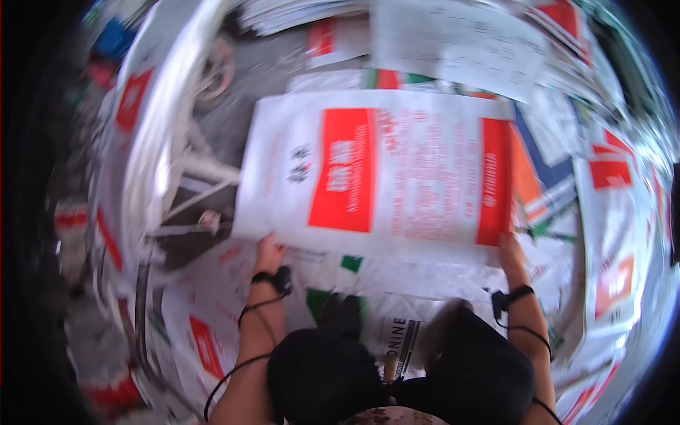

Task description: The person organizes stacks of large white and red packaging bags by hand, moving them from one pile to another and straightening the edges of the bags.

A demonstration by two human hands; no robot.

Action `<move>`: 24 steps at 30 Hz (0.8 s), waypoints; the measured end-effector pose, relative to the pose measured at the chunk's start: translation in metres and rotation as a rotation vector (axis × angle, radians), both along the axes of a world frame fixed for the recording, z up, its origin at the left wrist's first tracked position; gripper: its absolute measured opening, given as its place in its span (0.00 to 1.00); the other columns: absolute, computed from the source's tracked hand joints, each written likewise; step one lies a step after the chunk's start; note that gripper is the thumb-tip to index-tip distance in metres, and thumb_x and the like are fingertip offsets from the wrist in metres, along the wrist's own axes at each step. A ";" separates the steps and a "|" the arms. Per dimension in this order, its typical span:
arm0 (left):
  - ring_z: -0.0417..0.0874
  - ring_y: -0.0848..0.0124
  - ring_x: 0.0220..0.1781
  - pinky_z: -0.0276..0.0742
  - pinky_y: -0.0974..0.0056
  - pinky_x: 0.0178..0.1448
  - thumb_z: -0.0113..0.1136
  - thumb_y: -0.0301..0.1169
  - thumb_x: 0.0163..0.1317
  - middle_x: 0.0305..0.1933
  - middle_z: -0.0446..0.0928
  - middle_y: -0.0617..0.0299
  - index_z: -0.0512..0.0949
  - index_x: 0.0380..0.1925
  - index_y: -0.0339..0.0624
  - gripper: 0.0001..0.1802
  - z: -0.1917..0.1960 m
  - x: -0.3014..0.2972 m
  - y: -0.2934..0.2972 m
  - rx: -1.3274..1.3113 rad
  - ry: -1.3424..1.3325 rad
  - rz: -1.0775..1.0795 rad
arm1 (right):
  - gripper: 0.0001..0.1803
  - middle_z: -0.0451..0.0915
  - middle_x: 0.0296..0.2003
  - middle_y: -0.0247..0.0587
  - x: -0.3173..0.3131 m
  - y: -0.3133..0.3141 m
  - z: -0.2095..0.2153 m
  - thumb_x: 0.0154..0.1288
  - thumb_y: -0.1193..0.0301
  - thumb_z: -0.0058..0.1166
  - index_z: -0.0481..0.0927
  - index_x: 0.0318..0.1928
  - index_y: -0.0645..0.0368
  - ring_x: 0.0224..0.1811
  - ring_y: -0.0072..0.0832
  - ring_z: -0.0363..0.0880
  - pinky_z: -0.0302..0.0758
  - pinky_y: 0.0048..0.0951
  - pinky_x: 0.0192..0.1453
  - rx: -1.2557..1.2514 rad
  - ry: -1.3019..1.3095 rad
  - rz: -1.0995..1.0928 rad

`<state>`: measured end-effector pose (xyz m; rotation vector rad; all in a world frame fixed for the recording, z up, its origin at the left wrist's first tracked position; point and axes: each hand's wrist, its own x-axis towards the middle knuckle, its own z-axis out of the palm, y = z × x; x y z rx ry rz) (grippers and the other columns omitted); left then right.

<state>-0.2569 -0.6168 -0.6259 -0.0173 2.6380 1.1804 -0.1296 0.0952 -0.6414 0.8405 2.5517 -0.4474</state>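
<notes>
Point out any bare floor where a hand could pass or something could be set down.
One bare patch: grey floor above the top-left corner of the white and red sack, beside the round metal frame. Elsewhere it is crowded: loose sacks overlap right, above and under the left hand and right hand.

A single head-worn fisheye view is looking steeply down from above the person, close over their dark-clad knees point(397, 375) at the near edge. It is facing forward across a large white woven sack with red printed panels point(382, 170), which is filling the centre. Both forearms are entering from the near edge, the left hand point(268, 251) and right hand point(511, 253) lying mid-frame. Straight edges are bending toward the dark rim.
</notes>
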 end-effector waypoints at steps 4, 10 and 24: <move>0.82 0.65 0.46 0.80 0.61 0.50 0.54 0.39 0.71 0.45 0.80 0.58 0.78 0.47 0.41 0.14 0.004 -0.013 0.041 0.758 -0.391 0.995 | 0.29 0.78 0.52 0.66 0.015 0.005 -0.003 0.72 0.48 0.45 0.69 0.57 0.60 0.51 0.63 0.79 0.76 0.57 0.54 0.049 0.077 -0.070; 0.85 0.64 0.47 0.81 0.59 0.49 0.56 0.34 0.65 0.43 0.83 0.57 0.78 0.47 0.35 0.15 0.004 -0.011 0.032 0.634 -0.326 1.127 | 0.30 0.78 0.54 0.64 0.014 0.005 0.024 0.69 0.51 0.49 0.67 0.61 0.59 0.52 0.61 0.80 0.75 0.52 0.56 0.029 0.098 0.003; 0.79 0.52 0.58 0.75 0.53 0.61 0.58 0.33 0.62 0.53 0.80 0.49 0.79 0.48 0.42 0.15 0.179 -0.027 0.146 -0.183 0.236 0.258 | 0.12 0.83 0.43 0.46 -0.052 -0.140 0.397 0.72 0.73 0.49 0.78 0.51 0.67 0.41 0.28 0.84 0.80 0.28 0.45 -0.601 0.633 0.466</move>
